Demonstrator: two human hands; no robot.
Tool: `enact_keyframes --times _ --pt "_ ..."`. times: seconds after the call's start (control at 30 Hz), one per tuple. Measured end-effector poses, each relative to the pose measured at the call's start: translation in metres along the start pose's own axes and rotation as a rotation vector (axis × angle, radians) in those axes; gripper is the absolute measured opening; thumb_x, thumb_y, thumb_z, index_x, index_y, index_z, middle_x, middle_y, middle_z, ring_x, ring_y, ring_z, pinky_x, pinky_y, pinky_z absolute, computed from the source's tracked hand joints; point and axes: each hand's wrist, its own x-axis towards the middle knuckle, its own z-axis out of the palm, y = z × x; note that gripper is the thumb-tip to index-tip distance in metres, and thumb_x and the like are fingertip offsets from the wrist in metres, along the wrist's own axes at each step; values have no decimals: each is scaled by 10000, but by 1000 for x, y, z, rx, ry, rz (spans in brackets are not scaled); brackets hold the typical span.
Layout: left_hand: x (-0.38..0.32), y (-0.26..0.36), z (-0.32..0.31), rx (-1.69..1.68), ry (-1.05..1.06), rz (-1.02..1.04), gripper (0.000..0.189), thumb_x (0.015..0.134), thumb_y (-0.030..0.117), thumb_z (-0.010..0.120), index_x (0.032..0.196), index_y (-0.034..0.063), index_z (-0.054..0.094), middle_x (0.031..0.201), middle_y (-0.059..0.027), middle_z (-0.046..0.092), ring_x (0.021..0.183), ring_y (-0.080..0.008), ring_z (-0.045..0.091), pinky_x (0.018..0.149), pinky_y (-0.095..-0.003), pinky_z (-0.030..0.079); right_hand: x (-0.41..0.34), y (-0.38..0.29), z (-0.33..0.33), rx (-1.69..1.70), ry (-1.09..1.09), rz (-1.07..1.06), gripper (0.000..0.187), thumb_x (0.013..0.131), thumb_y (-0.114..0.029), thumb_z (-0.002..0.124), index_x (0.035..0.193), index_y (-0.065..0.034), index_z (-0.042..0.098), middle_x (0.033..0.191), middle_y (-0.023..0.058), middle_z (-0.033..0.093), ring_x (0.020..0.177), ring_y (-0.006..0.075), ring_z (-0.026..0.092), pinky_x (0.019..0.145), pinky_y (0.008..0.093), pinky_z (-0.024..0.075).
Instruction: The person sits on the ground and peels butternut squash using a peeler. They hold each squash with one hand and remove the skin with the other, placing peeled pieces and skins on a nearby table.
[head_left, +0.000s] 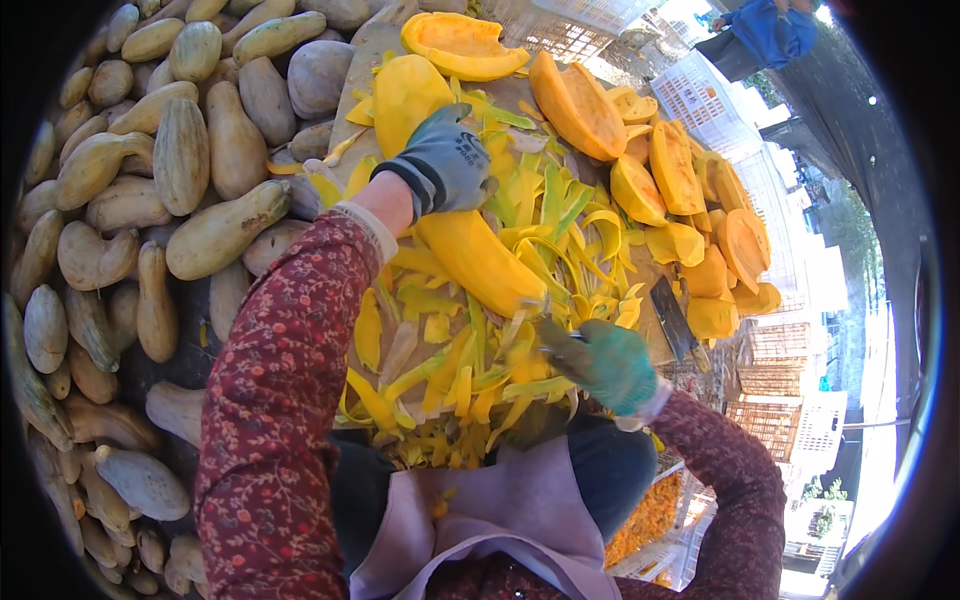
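Note:
My left hand (448, 161), in a grey knit glove with a dark cuff, grips a long peeled yellow squash (484, 262) from above. Another smooth yellow surface (409, 97) shows beyond the glove; whether it belongs to the same squash cannot be told. In a green glove, my right hand (619, 364) is closed around a hand tool (559, 341), probably a peeler, blurred near the squash's close end. Yellow and green peel strips (465, 360) lie thickly under and around the squash on a board (367, 56).
Unpeeled squashes (180, 157) are heaped on the left. Hollowed orange squash pieces (675, 169) stand at the right, with a broad-bladed knife (675, 319) close by. Plastic crates (769, 416) line the right side. Orange scraps (649, 517) fill a crate beside my knee. A person in blue (772, 34) is farther back.

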Motion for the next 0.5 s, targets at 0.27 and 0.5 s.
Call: enact_keyframes --times 0.27,0.5 --pt "4 0 3 22 -27 -7 443 962 445 494 988 138 811 1013 -86 786 1086 -268 700 1139 -471 333 14 -6 -11 -257 -88 5 699 904 -182 685 1555 -255 443 855 135 610 694 307 678 541 440 544" --pt "3 -1 9 -7 70 29 436 951 447 511 935 133 814 975 -83 787 1055 -255 705 1157 -464 317 -17 5 -27 -210 -215 -30 722 907 -95 627 1578 -270 427 871 125 607 741 277 689 537 382 533"
